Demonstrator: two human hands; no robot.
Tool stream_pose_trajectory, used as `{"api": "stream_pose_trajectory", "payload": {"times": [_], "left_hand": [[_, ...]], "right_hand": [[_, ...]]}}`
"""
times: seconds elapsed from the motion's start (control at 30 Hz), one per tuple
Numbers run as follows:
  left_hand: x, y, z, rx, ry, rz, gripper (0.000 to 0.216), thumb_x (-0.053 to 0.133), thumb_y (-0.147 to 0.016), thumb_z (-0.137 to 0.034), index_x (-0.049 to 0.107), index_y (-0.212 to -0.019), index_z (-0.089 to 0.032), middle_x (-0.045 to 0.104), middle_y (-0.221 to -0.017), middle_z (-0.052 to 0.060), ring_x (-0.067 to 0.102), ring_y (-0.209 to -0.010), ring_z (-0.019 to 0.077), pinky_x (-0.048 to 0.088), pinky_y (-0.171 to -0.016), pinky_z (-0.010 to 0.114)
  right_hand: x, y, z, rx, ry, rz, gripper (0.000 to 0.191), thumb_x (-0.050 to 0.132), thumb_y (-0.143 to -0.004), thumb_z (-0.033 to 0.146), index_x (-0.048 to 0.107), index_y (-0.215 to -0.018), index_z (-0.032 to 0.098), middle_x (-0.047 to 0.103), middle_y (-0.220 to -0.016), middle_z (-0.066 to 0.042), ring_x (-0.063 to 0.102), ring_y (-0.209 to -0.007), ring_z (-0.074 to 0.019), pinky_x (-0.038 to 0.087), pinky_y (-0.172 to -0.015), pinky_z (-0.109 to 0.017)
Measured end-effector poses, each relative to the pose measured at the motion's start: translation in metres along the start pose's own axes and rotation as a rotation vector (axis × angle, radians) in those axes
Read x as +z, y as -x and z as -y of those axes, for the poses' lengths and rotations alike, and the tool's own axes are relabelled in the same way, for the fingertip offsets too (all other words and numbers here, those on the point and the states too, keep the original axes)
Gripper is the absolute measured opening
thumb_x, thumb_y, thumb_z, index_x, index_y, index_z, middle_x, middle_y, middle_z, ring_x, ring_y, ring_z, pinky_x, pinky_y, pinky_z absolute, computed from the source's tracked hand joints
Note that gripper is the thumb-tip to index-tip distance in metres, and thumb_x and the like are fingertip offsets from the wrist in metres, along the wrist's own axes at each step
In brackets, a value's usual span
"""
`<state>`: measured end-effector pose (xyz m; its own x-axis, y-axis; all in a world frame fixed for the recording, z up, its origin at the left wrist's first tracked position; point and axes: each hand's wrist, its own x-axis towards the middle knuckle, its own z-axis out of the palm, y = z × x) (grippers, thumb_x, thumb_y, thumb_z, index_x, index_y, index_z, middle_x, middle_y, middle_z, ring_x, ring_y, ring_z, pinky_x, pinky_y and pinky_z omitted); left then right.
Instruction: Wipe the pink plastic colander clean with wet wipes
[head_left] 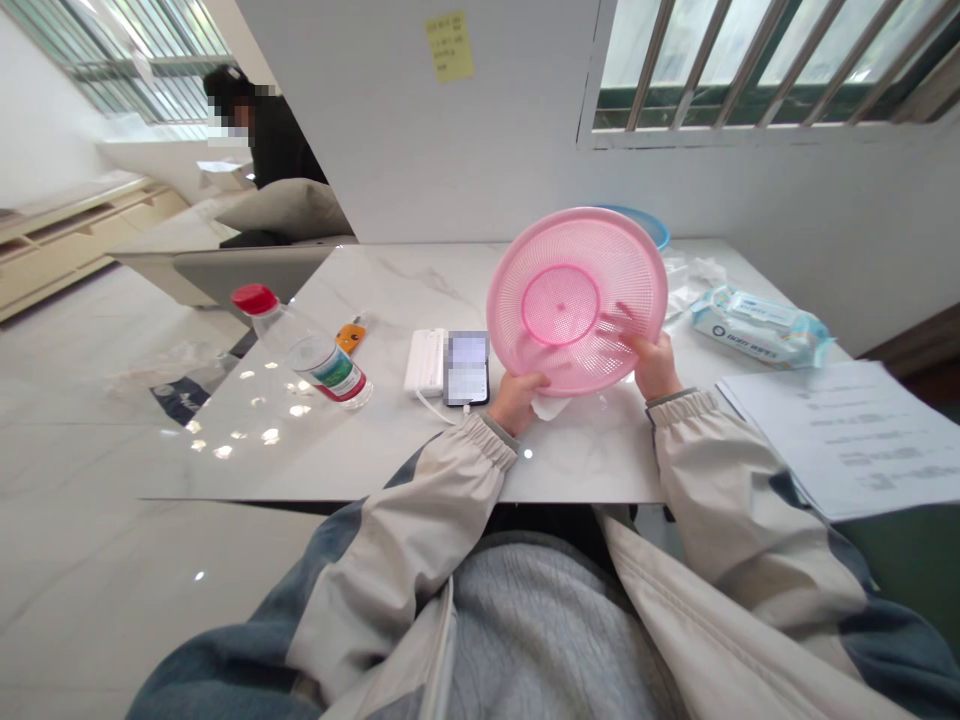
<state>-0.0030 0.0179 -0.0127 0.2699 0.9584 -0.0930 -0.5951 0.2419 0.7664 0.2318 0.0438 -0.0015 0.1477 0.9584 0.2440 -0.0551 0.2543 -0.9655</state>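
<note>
A round pink plastic colander point(561, 305) is held up over the table, tilted so its mesh base faces me. My left hand point(517, 402) grips its lower left rim, thumb in front and the other fingers behind. At the lower right, my right hand point(654, 366) grips the rim too, its fingers showing faintly through the mesh. A bit of white tissue point(550, 407) shows just under the colander, beside my left hand. A phone point(466, 370) with a cable lies left of my left hand, against a white power bank point(425, 362).
A clear bottle with a red cap point(304, 350) and an orange item point(350, 338) are on the left. Behind the colander is a blue rim point(651, 226). Wet wipes point(759, 327) and paper sheets point(847, 435) lie right. A person point(281, 140) sits at far left.
</note>
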Motion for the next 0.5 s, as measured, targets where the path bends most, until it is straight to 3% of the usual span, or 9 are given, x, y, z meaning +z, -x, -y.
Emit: {"api": "stream_pose_trajectory", "payload": {"times": [0.23, 0.5], "left_hand": [[0.0013, 0.0015, -0.0010, -0.017, -0.003, -0.002, 0.048, 0.078, -0.056, -0.009, 0.076, -0.104, -0.017, 0.079, -0.106, 0.008, 0.070, -0.117, 0.0361, 0.052, -0.109, 0.054], [0.0005, 0.0002, 0.0014, -0.024, -0.007, -0.043, 0.049, 0.077, -0.056, -0.007, 0.075, -0.104, -0.017, 0.079, -0.106, 0.007, 0.071, -0.113, 0.0332, 0.051, -0.110, 0.054]], "right_hand": [[0.0028, 0.0007, 0.0040, 0.054, -0.047, -0.045, 0.066, 0.072, -0.079, 0.030, 0.063, -0.144, 0.025, 0.075, -0.138, -0.010, 0.078, -0.115, -0.0332, 0.071, -0.084, -0.047], [0.0011, 0.0013, 0.0011, 0.016, -0.017, -0.047, 0.063, 0.071, -0.083, 0.033, 0.063, -0.145, 0.026, 0.072, -0.142, -0.010, 0.077, -0.118, -0.0344, 0.071, -0.088, -0.051]]}}
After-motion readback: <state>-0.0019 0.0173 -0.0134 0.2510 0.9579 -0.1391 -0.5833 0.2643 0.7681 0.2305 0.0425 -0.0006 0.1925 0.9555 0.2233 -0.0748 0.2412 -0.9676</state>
